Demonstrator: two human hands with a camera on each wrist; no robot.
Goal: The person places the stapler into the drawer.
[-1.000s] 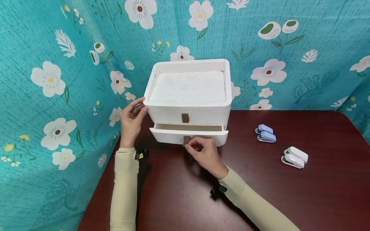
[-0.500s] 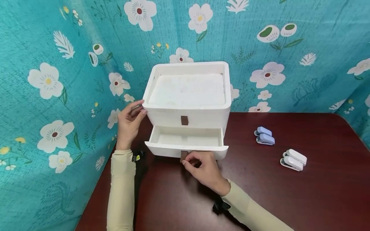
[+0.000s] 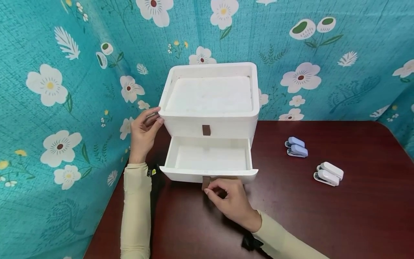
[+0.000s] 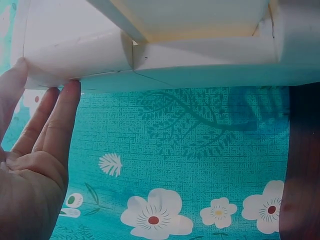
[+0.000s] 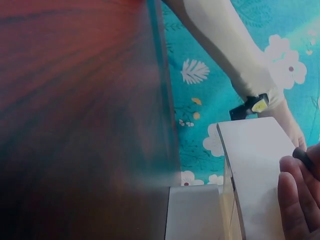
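A white two-drawer storage box stands by the curtain, its lower drawer pulled out with nothing inside. My right hand pinches the brown pull tab on that drawer's front between thumb and forefinger. In the right wrist view the tab's dark end shows between the fingers, beside the white drawer front. My left hand touches the box's front left corner. In the left wrist view its fairly straight fingers press the side wall, with the thumb at the front.
The upper drawer, with its own brown tab, is closed under a shallow top tray. On the dark red table, to the right, lie two blue staplers and two white staplers. A teal flowered curtain borders the back and left.
My right hand has drawn the lower drawer toward me, from a narrow gap to well out, baring its inside. My left hand has stayed at the box's corner.
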